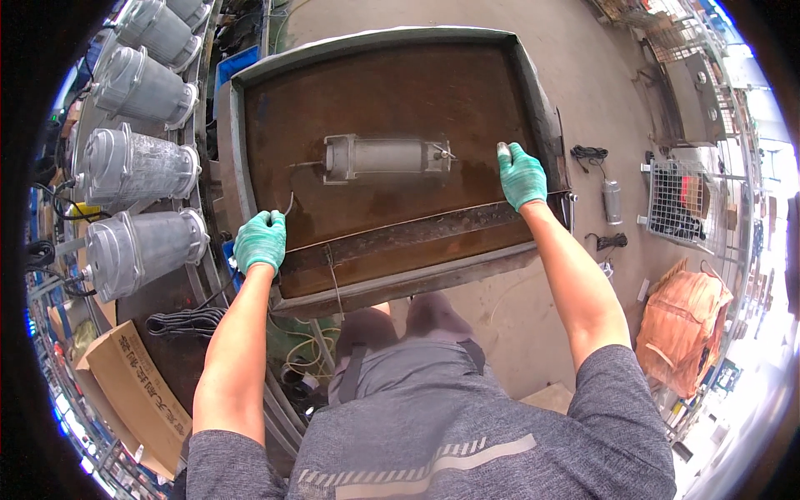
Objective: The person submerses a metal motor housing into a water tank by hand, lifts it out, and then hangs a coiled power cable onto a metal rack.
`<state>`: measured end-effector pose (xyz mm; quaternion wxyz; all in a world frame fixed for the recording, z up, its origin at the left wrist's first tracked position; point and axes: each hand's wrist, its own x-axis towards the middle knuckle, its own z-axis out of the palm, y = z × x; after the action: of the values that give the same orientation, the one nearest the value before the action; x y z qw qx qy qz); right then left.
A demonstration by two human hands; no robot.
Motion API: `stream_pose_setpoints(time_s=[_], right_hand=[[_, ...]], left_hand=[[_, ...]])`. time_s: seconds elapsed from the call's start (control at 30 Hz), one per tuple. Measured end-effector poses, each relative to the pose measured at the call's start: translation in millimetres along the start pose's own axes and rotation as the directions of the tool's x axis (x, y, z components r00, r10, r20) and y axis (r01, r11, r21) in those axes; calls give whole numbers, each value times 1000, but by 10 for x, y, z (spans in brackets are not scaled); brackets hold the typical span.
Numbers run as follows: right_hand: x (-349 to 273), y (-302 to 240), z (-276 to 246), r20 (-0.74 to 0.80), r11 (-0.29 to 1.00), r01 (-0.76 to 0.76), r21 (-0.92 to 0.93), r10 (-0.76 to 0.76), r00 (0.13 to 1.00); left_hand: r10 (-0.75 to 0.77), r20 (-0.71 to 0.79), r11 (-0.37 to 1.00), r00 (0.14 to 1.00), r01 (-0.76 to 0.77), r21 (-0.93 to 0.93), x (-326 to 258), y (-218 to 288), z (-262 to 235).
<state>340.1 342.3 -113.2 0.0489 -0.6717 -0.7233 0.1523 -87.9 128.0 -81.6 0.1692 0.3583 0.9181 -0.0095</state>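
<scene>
A metal tank of murky brown water stands in front of me. Under the surface, near the middle, lies a grey cylindrical pump-like motor housing on its side, with a short dark cable at its left end. My left hand, in a green knit glove, is closed at the tank's left wall; a thin grey cable comes up out of the fist. My right hand, gloved alike, is curled above the water near the right wall. Whatever it grips is hidden by its fingers.
Several grey motor housings line a bench at the left. A cardboard box and coiled black hose lie below them. On the floor at right are a small cylinder with cable, a wire-mesh basket and an orange-brown sack.
</scene>
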Motion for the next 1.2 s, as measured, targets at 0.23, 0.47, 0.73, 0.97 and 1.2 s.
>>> stream_pose_setpoints(time_s=[0.23, 0.47, 0.73, 0.97, 1.2], right_hand=[[91, -325, -86, 210, 975, 180, -128, -151, 966], [291, -1062, 105, 554, 862, 359, -358, -113, 825], [344, -1160, 321, 588, 818, 371, -440, -50, 808], [319, -1231, 367, 576, 794, 347, -499, 5, 818], [264, -1299, 396, 530, 795, 330, -509, -12, 848]], left_hand=[[-9, 30, 1000, 1000, 9, -7, 11, -18, -42], [-34, 84, 999, 996, 35, -18, 5, -6, -131], [-25, 128, 997, 991, 35, -75, 22, -68, -151], [-4, 201, 995, 980, 25, -100, 32, -107, -214], [43, 139, 993, 989, -27, -115, 44, -173, -152]])
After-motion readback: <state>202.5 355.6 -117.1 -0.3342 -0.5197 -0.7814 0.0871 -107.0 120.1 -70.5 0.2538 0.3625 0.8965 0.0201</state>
